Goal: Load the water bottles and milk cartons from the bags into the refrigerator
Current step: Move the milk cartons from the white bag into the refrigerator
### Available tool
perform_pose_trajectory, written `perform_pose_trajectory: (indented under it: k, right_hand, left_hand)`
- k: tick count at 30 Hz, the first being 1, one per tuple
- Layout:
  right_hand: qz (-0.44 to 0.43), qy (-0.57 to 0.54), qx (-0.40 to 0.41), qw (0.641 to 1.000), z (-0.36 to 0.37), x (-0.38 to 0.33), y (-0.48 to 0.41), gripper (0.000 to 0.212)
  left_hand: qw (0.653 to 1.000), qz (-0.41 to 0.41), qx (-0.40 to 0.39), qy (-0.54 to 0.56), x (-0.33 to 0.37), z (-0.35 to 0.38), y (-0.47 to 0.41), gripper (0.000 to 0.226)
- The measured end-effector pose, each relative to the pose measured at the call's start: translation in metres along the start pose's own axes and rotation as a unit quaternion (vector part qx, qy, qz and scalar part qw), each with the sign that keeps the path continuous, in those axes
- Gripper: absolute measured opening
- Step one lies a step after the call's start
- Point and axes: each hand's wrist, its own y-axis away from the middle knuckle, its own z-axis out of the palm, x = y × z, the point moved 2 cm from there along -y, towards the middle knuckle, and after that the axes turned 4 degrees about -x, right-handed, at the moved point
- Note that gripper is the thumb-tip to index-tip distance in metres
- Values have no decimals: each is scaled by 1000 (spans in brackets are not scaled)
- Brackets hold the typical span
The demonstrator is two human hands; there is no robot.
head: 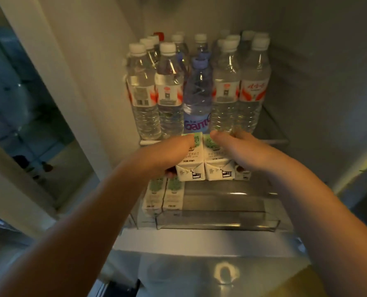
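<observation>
Both my hands reach into the open refrigerator. My left hand [169, 155] grips a white and green milk carton [192, 166] from its left side, thumb on top. My right hand [240, 148] grips a second milk carton [218, 168] pressed against the first, and a third carton's end [242, 173] shows under it. The cartons hover in front of the glass shelf [272, 127], which is packed with several clear water bottles [169, 91] and a purple-capped bottle [197, 95]. Two more milk cartons [163, 197] stand at the left end of the clear drawer [221, 219] below.
The refrigerator's left wall [88, 82] and right wall [328, 82] close in the shelf. Right of the two cartons the drawer's floor shows bare. A reflective surface [225, 273] lies below the drawer. A door edge [17, 179] stands at the left.
</observation>
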Motion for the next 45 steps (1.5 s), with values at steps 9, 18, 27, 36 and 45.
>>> perform_pose_trajectory:
  k: [9, 18, 27, 36, 45]
  right_hand:
    - [165, -32, -128, 977, 6, 41, -49, 45]
    - [286, 89, -323, 898, 17, 54, -69, 41]
    - [311, 85, -348, 880, 28, 67, -88, 46]
    - [286, 68, -310, 904, 30, 75, -90, 26]
    - [257, 160, -334, 893, 38, 73, -90, 28]
  left_hand:
    - [977, -101, -139, -129, 1, 17, -49, 51]
    - [946, -232, -213, -78, -34, 43, -78, 31]
    - [935, -259, -234, -60, -46, 49, -89, 33]
    - [925, -157, -253, -237, -50, 50, -98, 44]
    - [901, -62, -161, -397, -40, 21, -97, 41]
